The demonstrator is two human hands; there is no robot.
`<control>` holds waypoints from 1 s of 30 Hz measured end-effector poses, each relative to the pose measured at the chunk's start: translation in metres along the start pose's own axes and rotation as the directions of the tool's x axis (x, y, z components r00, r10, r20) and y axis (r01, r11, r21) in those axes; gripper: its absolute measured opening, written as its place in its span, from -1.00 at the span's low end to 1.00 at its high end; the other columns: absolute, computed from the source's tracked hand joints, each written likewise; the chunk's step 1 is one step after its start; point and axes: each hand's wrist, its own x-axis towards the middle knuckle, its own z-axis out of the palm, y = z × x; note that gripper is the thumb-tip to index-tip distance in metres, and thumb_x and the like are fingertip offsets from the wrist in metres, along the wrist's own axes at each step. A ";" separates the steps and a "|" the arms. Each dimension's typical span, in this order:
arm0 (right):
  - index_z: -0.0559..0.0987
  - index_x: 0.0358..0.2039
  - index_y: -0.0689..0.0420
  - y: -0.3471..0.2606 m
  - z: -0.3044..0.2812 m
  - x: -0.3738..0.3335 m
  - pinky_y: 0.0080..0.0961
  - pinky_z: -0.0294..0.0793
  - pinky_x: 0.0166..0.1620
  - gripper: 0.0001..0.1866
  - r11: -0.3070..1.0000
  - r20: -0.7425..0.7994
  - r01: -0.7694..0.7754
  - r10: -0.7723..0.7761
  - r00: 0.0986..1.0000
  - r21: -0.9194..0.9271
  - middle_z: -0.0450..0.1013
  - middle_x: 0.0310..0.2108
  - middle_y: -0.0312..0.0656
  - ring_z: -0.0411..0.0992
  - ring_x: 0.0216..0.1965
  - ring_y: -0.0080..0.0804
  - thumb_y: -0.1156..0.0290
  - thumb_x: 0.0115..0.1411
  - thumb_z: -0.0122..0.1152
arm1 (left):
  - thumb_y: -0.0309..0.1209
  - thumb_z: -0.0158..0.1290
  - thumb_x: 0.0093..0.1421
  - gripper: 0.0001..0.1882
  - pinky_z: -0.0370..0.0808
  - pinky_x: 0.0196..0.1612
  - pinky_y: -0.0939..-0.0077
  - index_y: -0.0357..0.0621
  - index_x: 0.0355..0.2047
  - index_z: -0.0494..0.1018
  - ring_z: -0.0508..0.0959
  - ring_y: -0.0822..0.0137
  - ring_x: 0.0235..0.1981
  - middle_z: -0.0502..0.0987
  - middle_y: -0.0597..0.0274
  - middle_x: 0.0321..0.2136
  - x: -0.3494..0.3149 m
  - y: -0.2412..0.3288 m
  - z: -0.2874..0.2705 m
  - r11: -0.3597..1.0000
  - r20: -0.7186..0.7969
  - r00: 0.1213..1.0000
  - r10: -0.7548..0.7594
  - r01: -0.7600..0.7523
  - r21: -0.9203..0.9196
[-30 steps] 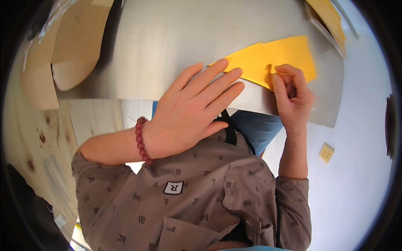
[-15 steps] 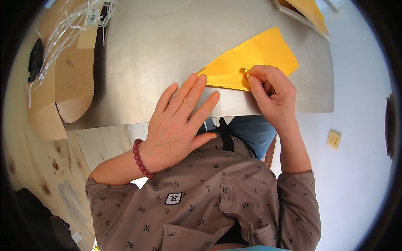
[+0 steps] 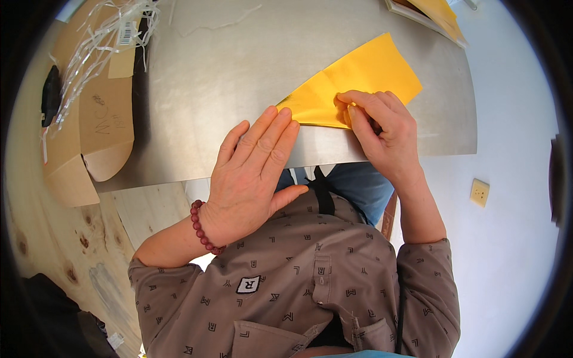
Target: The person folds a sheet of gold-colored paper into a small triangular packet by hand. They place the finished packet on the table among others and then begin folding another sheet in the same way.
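Note:
A sheet of shiny gold paper [image 3: 358, 65], creased and folded to a narrow point at its left end, lies on the grey metal table [image 3: 215, 71] near its front edge. My left hand [image 3: 253, 161] rests flat, fingers stretched out, the fingertips touching the paper's pointed left end. A string of dark red beads circles that wrist. Over the paper's near edge my right hand [image 3: 385, 131] is closed, thumb and forefinger pinched together at the paper. Its other fingers curl in, and part of the pinch is hidden.
On the left stands an opened cardboard box [image 3: 107, 113] with white plastic strips [image 3: 98, 51] draped over it. More yellow sheets [image 3: 439, 18] lie in a stack at the far right corner. A wall socket [image 3: 480, 192] shows on the right.
My right hand's pinch has moved slightly left and away from me along the paper. The outstretched left fingers have drawn closer together. The whole view has shifted a little.

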 end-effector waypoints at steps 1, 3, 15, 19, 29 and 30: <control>0.70 -0.17 0.08 -0.001 0.001 0.000 -0.37 0.43 -0.34 -0.81 1.000 0.004 -0.001 0.001 1.000 -0.008 0.48 -0.51 -0.25 0.41 -0.43 -0.28 0.54 0.21 0.28 | -0.10 0.36 0.05 -0.05 0.18 0.41 0.07 -0.30 0.37 0.27 0.24 0.06 0.45 0.28 0.01 0.40 -0.001 -0.001 0.000 1.000 -0.001 1.000 0.000 0.000 0.005; 0.70 -0.17 0.07 -0.003 0.003 0.000 -0.36 0.44 -0.33 -0.82 1.000 -0.001 0.004 -0.004 1.000 -0.015 0.47 -0.51 -0.25 0.41 -0.42 -0.28 0.53 0.21 0.29 | -0.10 0.36 0.05 -0.06 0.19 0.40 0.07 -0.30 0.36 0.28 0.25 0.07 0.44 0.30 0.02 0.39 -0.002 -0.002 0.000 1.000 -0.006 1.000 -0.004 0.004 0.003; 0.68 -0.06 -0.07 -0.002 0.004 -0.007 -0.35 0.46 -0.21 -0.74 0.965 -0.009 0.094 -0.100 0.995 -0.243 0.38 -0.40 -0.22 0.38 -0.31 -0.22 0.42 0.22 0.33 | 0.06 0.23 0.18 -0.07 0.19 0.38 0.04 -0.25 0.40 0.25 0.29 0.00 0.40 0.30 -0.02 0.37 -0.001 -0.001 0.006 0.997 -0.041 0.999 0.013 -0.010 0.074; 0.68 -0.02 -0.13 0.007 -0.011 -0.009 -0.35 0.45 -0.17 -0.72 0.955 0.020 0.094 -0.092 0.996 -0.281 0.36 -0.33 -0.20 0.37 -0.27 -0.21 0.38 0.24 0.33 | 0.03 0.25 0.17 -0.13 0.19 0.39 0.04 -0.27 0.34 0.32 0.29 0.09 0.39 0.37 0.06 0.31 0.007 0.006 0.013 0.995 -0.041 0.999 0.016 -0.012 0.103; 0.67 0.05 -0.11 0.002 -0.002 -0.008 -0.30 0.45 -0.11 -0.66 0.955 0.062 0.142 -0.130 0.990 -0.261 0.39 -0.28 -0.18 0.37 -0.23 -0.18 0.38 0.25 0.32 | 0.07 0.15 0.26 -0.26 0.24 0.28 0.15 -0.08 0.33 0.39 0.38 0.08 0.26 0.42 0.12 0.22 -0.001 -0.004 0.009 0.982 -0.146 0.988 0.049 -0.021 0.188; 0.66 0.05 -0.08 0.000 -0.003 -0.008 -0.28 0.45 -0.08 -0.66 0.945 0.027 0.184 -0.183 0.983 -0.271 0.42 -0.23 -0.17 0.39 -0.18 -0.16 0.37 0.25 0.32 | 0.08 0.14 0.27 -0.26 0.24 0.28 0.15 -0.08 0.33 0.39 0.38 0.09 0.26 0.42 0.13 0.21 -0.001 -0.004 0.009 0.982 -0.146 0.988 0.051 -0.022 0.189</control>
